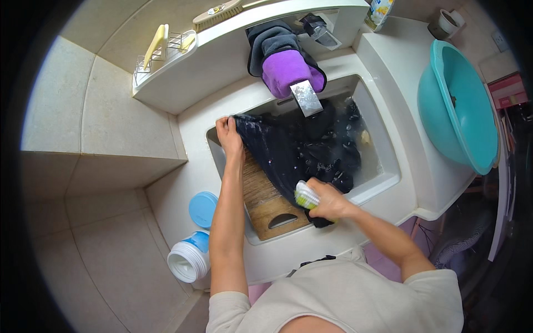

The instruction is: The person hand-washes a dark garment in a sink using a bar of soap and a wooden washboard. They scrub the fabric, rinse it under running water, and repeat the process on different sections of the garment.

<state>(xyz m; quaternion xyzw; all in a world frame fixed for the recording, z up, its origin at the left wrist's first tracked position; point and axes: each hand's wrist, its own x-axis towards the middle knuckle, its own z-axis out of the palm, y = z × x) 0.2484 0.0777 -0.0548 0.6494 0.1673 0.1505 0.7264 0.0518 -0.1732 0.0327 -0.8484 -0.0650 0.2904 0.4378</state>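
At the sink's far left corner, my left hand grips the edge of a wet dark garment and stretches it. My right hand holds a green-and-white scrub brush at the near end of the stretched cloth. Bristles face left, and the fingers partly hide the brush's body. Beneath the cloth a wooden washboard with a half-round handle hole lies in the white sink. More of the dark cloth sits in cloudy, sudsy water on the right side.
A metal faucet juts over the sink, with purple and grey towels around it. Left stand an opened white tub and blue lid. A turquoise basin leans at right. Behind are a brush and soap rack.
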